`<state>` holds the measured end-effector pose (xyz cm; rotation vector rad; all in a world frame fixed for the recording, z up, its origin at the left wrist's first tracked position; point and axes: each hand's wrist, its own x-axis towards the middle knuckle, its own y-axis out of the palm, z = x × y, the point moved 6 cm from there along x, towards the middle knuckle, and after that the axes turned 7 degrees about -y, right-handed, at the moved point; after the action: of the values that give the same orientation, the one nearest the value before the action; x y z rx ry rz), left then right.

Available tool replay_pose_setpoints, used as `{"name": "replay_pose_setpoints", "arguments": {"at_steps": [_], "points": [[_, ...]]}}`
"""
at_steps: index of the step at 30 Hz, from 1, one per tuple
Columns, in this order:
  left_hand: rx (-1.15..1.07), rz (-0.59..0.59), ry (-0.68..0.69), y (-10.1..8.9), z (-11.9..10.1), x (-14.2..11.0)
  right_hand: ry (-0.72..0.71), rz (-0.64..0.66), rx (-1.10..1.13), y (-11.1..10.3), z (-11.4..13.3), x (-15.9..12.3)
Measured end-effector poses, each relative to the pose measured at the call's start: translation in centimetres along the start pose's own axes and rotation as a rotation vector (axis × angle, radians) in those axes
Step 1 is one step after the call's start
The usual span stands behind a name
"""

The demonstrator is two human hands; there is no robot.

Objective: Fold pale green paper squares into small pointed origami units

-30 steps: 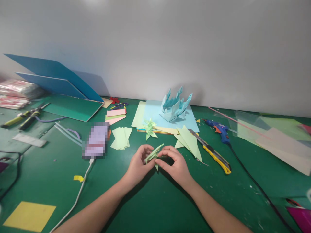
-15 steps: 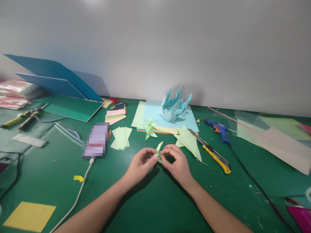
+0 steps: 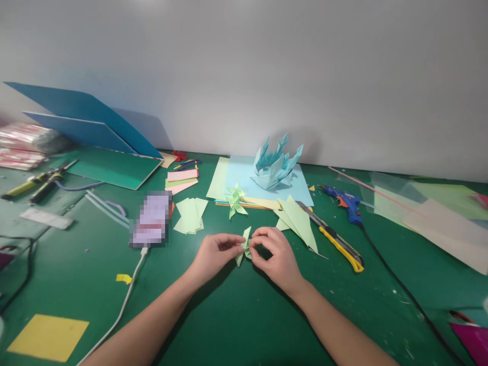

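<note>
A small light green folded paper piece (image 3: 247, 235) with pointed petals is held just above the green table, between my two hands. My left hand (image 3: 217, 253) pinches its left side with thumb and fingertips. On the other side, my right hand (image 3: 275, 252) grips it between thumb and index finger, the remaining fingers curled. The fingertips partly cover the middle of the piece. Just beyond lies a finished-looking light green paper flower (image 3: 236, 201). Behind that, a pale blue folded paper bowl with tall points (image 3: 275, 168) stands on sheets of paper (image 3: 217, 178).
Light green paper slips (image 3: 189, 216) and a purple phone (image 3: 151, 218) on a white cable lie left. To the right are green paper pieces (image 3: 299, 223), a yellow utility knife (image 3: 341, 248) and a blue glue gun (image 3: 348, 204) with a black cord. A yellow sheet (image 3: 49, 337) is front left.
The folded paper piece has turned in my fingers, and a lower petal now shows beneath them. My left hand has shifted slightly left, its fingers straighter. Both hands keep their pinch.
</note>
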<state>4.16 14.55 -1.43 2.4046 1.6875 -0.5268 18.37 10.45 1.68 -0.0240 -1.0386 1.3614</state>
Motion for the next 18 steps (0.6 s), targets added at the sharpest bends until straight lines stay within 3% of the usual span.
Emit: {"name": "replay_pose_setpoints", "arguments": {"at_steps": [3,7,13,18], "points": [[0.108,-0.024,0.018,-0.3,-0.4,-0.2,-0.014,0.008,-0.001,-0.1,0.0,0.0],[0.26,-0.066,0.159,-0.5,-1.4,-0.5,-0.028,0.05,-0.012,0.1,0.0,0.0],[0.415,-0.012,0.35,0.3,-2.2,-0.7,-0.039,0.102,-0.008,0.5,0.0,-0.1],[0.479,-0.028,0.401,0.6,-2.3,-0.9,-0.046,0.125,-0.005,0.7,0.1,0.0]]}}
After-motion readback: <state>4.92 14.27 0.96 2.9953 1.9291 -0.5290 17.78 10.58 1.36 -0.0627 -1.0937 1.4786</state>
